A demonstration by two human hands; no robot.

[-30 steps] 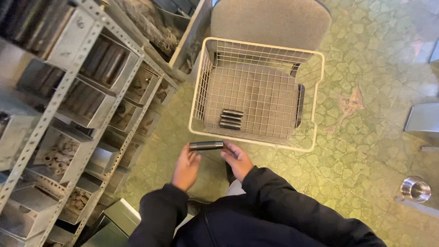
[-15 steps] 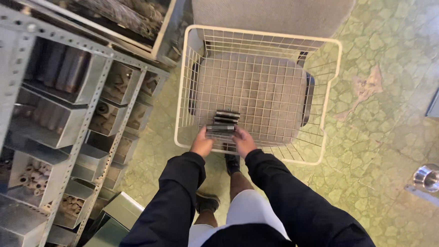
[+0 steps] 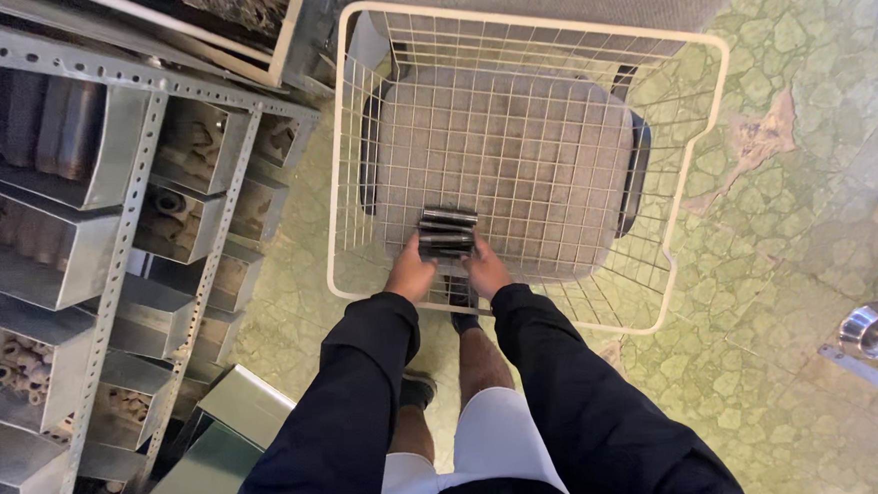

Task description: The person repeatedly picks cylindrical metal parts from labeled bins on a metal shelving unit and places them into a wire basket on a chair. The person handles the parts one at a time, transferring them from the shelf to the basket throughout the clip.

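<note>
Several dark metal bars (image 3: 447, 234) lie side by side in a short stack on the floor of a white wire basket (image 3: 696, 153), just beyond the fingertips of both hands. Left hand (image 3: 409, 275) touches the stack's near left end, right hand (image 3: 483, 269) the near right end; fingers reach forward and look curled at the nearest bar, but whether they grip it or only rest on it I cannot tell from this angle. Bars look stiff, smooth, probably heavy for their size; best taken at both ends. Basket sits on a grey padded chair (image 3: 514, 143). Left of the hands, metal shelves (image 3: 119, 264) with bins of small parts. Green patterned floor (image 3: 792, 289) to the right.
</note>
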